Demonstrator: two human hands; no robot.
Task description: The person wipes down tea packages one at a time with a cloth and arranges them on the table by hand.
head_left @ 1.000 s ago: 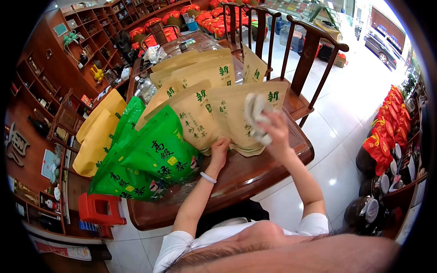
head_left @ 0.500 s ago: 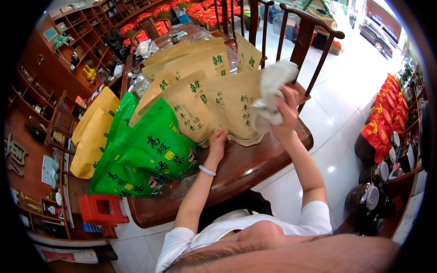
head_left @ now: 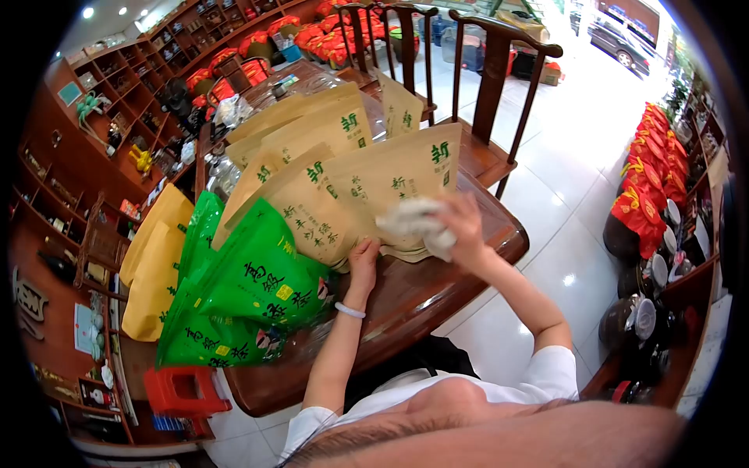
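Observation:
My right hand [head_left: 463, 228] grips a crumpled white cloth [head_left: 413, 221], which lies against the lower front of a brown kraft-paper tea bag [head_left: 425, 162]. The bag stands upright near the table's edge, with green and dark Chinese lettering. At its lower left corner, my left hand [head_left: 363, 262] pinches the paper; the fingertips are partly hidden. More kraft tea bags [head_left: 308, 207] stand behind and to the left. Shiny green tea bags [head_left: 253, 273] lean at the front left, beside yellow-brown bags [head_left: 156, 265].
The dark wooden table [head_left: 328, 343] has a rounded front edge close to my body. Wooden chairs [head_left: 495, 70] stand along its far right side. A red plastic stool [head_left: 183, 390] is at the lower left. Jars with red cloth covers [head_left: 647, 187] line the right.
My right hand has swept the cloth left and down, from the bag's upper right edge to its lower front. My left hand keeps its hold on the bag. The view has shifted slightly.

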